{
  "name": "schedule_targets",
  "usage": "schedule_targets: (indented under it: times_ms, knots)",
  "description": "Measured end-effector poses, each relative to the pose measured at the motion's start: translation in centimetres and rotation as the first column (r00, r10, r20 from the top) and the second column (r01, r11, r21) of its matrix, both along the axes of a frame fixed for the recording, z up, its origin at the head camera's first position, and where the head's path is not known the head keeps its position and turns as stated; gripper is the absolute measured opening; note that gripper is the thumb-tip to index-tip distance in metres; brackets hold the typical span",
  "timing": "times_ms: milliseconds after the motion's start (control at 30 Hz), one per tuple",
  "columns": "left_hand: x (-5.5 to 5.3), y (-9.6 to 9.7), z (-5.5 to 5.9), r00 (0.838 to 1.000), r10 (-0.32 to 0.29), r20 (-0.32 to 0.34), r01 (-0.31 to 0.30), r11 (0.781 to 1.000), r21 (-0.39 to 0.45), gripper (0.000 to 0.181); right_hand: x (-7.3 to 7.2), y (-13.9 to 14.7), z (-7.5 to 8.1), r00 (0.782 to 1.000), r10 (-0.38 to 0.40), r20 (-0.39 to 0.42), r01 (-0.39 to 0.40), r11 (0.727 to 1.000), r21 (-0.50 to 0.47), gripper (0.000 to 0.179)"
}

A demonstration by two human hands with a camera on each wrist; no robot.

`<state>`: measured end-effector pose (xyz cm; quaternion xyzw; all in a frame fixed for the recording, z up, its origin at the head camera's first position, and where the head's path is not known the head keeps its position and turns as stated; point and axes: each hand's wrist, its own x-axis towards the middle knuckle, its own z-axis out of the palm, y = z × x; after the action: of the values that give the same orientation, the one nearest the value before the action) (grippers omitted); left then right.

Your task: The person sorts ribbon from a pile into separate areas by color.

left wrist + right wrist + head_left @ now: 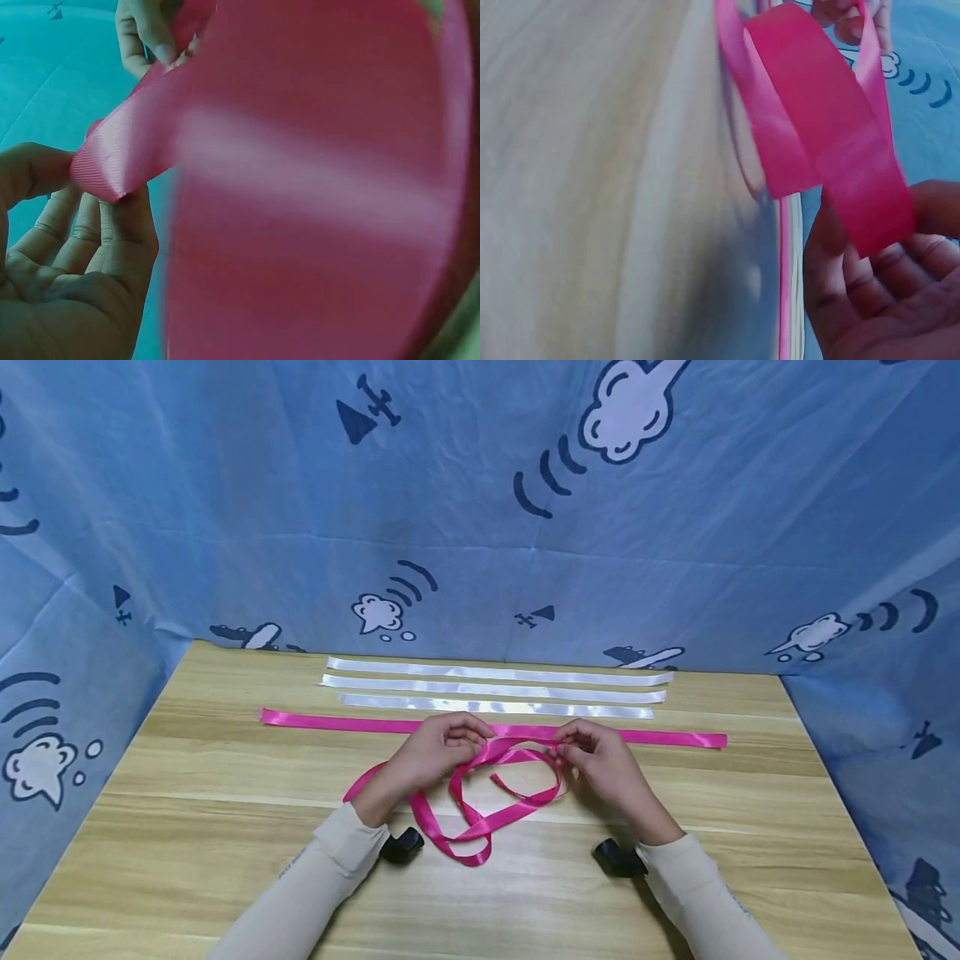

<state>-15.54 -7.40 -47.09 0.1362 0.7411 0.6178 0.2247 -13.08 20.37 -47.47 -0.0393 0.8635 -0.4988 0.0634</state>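
Note:
A long pink satin ribbon (517, 812) lies in loose loops on the table between the two hands. My left hand (438, 745) pinches one part of it between thumb and fingertips, and the ribbon folds over at that grip (112, 154) in the left wrist view. To the right, my right hand (606, 767) pinches another part; a short stretch spans between the hands. The right wrist view shows the ribbon's flat band (832, 127) running into the right thumb and fingers. Just beyond the hands, a second pink ribbon (330, 722) lies straight across the table.
Behind the straight pink ribbon, three shiny white ribbon strips (495, 688) lie side by side near the table's back edge. The wood-grain table (225, 835) is backed by a blue patterned cloth (465, 485). Black devices (618, 858) sit at both wrists.

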Motion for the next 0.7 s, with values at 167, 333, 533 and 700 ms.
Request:
schedule_targets:
  times_ms: [167,333,533,700]
  knots:
    - [0.0,-0.5,0.2,0.999,0.02,0.03,-0.021,0.999,0.032,0.025,0.0,0.6,0.6,0.997,0.026,0.079,-0.013,0.988,-0.157,0.012]
    - [0.1,-1.0,0.7,0.998,0.009,0.06,-0.013,0.997,0.077,0.026,0.2,1.2,1.2,0.992,0.043,0.116,-0.01,0.963,-0.271,0.017]
    - [0.6,-1.8,1.2,0.996,0.0,0.091,-0.011,0.993,0.119,0.027,0.6,2.2,2.2,0.993,0.065,0.103,-0.023,0.932,-0.363,0.017]
    - [1.0,-2.6,2.0,0.995,0.031,0.094,-0.04,0.994,0.1,0.027,1.1,3.3,3.2,0.996,0.062,0.06,-0.03,0.901,-0.432,0.007]
